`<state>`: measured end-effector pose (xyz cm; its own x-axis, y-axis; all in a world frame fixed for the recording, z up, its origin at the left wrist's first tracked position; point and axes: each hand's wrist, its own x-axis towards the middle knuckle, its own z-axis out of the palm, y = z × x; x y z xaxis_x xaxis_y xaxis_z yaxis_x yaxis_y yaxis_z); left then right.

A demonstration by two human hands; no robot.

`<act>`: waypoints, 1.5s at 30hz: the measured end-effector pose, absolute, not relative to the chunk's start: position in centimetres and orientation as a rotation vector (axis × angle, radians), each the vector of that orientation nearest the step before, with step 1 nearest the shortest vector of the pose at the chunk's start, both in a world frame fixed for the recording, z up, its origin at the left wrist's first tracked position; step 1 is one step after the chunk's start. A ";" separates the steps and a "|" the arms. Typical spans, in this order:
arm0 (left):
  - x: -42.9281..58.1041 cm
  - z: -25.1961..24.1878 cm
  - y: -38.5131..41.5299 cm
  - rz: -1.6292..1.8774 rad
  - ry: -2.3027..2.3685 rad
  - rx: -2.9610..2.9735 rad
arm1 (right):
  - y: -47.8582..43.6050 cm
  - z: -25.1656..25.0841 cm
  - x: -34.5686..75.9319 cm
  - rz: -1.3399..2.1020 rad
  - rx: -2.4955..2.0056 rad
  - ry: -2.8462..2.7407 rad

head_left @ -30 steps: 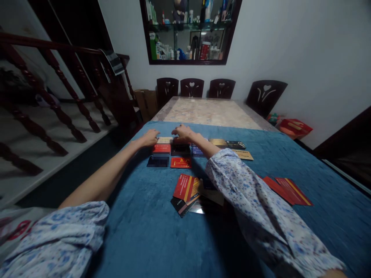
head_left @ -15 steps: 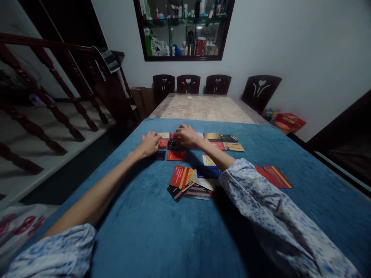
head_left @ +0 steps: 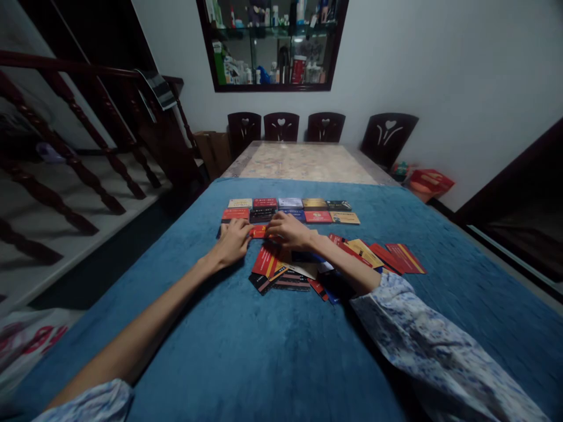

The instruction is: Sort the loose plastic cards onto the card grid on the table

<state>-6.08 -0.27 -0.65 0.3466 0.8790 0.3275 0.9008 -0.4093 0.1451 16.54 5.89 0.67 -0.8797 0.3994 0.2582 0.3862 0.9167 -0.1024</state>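
Note:
Two neat rows of small cards [head_left: 290, 210] lie on a blue cloth [head_left: 264, 346] covering the near part of the table. Just in front of the rows, my left hand [head_left: 232, 243] rests palm down on a dark card, fingers together. My right hand [head_left: 290, 230] lies beside it with fingers curled over a red card [head_left: 258, 232] in the third row. A loose heap of red, gold and black cards [head_left: 285, 271] sits under my right forearm, spreading right to more red cards [head_left: 398, 258].
Beyond the cloth the marble tabletop [head_left: 303, 161] is bare. Several dark chairs [head_left: 281, 126] stand at the far end, under a wall cabinet of bottles [head_left: 270, 44]. A wooden stair railing [head_left: 79, 135] runs along the left. A red box [head_left: 428, 181] lies on the floor at right.
Both hands have drawn back toward me from the far rows to the third row. The two far rows now lie uncovered, and the camera has tilted down slightly.

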 end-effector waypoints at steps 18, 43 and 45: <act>-2.5 -1.0 -6.4 -0.533 -1.571 -2.540 | 2.3 -0.4 17.4 0.043 -0.644 -2.931; -3.4 0.0 -6.9 -0.473 -1.577 -2.626 | 2.2 0.0 18.0 0.155 -0.511 -2.855; -3.7 0.0 -6.8 -0.542 -1.557 -2.648 | 2.3 -0.2 18.0 0.166 -0.499 -2.826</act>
<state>-3.68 -6.79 0.04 0.4417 0.8434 0.3059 0.8511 -0.5018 0.1544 17.98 2.32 -0.18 -0.9053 0.3505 0.2400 0.3199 0.9343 -0.1575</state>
